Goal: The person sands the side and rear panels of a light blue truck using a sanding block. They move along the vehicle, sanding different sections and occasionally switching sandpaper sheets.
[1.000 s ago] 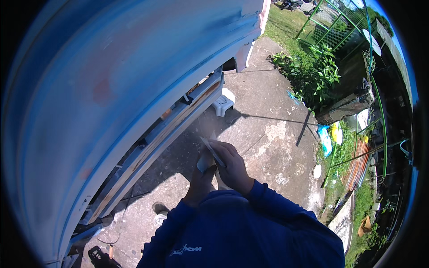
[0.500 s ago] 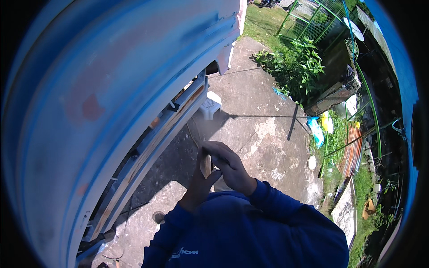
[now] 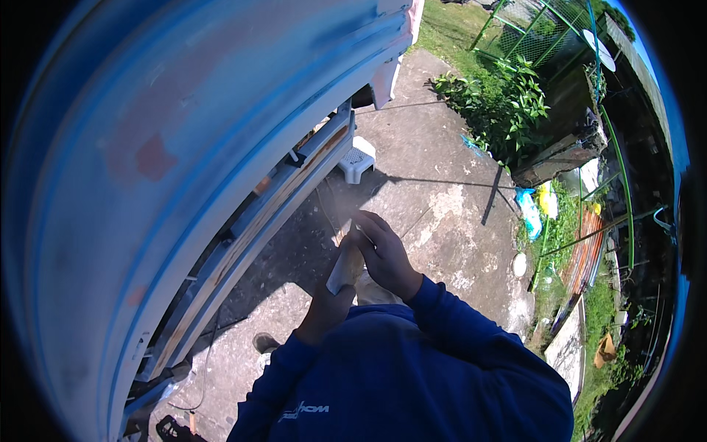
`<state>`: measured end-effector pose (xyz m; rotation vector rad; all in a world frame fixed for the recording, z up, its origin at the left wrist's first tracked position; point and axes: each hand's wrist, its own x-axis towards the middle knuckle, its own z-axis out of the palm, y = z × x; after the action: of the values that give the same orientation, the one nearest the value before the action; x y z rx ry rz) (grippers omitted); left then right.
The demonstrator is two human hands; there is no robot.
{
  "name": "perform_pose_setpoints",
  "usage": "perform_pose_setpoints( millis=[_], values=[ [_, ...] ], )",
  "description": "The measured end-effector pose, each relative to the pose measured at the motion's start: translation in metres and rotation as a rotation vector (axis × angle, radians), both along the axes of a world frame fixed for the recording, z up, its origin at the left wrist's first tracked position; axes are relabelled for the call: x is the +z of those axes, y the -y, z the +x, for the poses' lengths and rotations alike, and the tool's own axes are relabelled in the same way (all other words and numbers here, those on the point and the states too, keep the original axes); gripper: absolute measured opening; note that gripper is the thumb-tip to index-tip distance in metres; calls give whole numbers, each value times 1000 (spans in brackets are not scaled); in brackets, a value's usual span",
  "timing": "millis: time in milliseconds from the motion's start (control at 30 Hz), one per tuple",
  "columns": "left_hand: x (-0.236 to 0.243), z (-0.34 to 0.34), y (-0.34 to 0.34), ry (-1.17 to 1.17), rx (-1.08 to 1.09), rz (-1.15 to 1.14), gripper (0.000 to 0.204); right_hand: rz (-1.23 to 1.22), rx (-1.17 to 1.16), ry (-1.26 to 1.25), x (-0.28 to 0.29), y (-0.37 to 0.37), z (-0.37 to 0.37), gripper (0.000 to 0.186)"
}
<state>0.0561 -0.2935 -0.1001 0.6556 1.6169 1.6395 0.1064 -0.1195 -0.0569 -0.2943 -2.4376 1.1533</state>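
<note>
Sunlit concrete (image 3: 471, 247) lies below two hands (image 3: 392, 264) at one pale sheet (image 3: 344, 269).

The large curved body panel (image 3: 221, 103) on the left is pale blue, lined with darker blue bands and marked by a dull reddish patch (image 3: 155, 157). Nearest, the shirt (image 3: 427, 368) is navy with white lettering (image 3: 313, 409); the handheld sheet (image 3: 343, 271) is off-white. Grey concrete (image 3: 471, 272) carries chalky white blotches. Farther off, a white stool (image 3: 357, 163) has a dark-dotted seat, and a leafy shrub (image 3: 515, 107) is bright green. On the right are a blue bag (image 3: 528, 212), a yellow bag (image 3: 547, 199) and a corrugated sheet (image 3: 580, 258) striped rust-orange and grey.
</note>
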Motion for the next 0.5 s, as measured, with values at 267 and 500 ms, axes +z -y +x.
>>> perform_pose_setpoints(
  millis=[267, 500],
  values=[
    [34, -29, 26, -443, 4, -148, 35, -770, -295, -19, 20, -49, -9, 48],
    [24, -39, 20, 66, 558, 93, 28, -909, 49, 247, -6, -10, 12, 64]
  ],
)
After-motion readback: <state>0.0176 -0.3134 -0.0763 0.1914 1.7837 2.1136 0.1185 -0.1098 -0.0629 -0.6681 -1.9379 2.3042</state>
